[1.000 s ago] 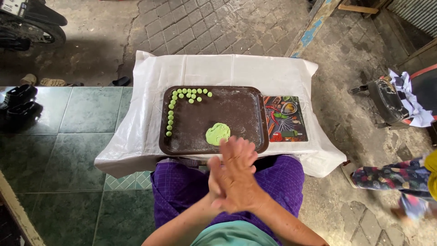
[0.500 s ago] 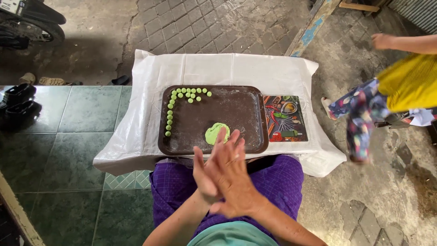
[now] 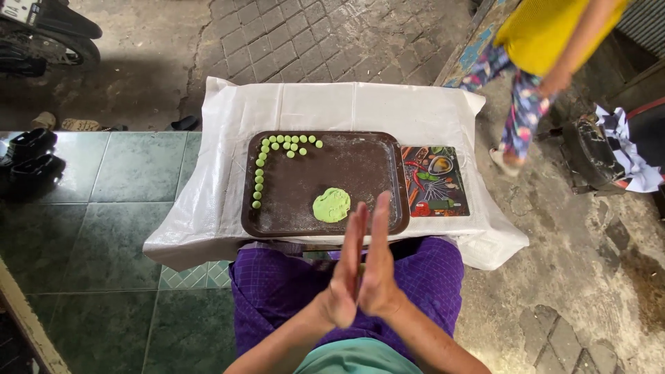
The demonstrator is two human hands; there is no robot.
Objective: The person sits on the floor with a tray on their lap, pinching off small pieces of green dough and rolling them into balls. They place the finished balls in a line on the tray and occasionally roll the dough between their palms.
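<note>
Low in the frame, left hand [image 3: 344, 280] and right hand [image 3: 379, 266] press flat together, contents hidden, just below the green dough lump [image 3: 331, 206] on the brown tray [image 3: 360, 166].

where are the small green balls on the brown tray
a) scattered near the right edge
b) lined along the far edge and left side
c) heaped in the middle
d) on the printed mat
b: the small green balls run in rows along the far edge and down the left side of the brown tray, apart from the flat green dough.

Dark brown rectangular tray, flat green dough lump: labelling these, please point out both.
Dark brown rectangular tray [image 3: 360, 163], head view, bare centre of its floor.
Flat green dough lump [image 3: 332, 206], head view, its middle.
</note>
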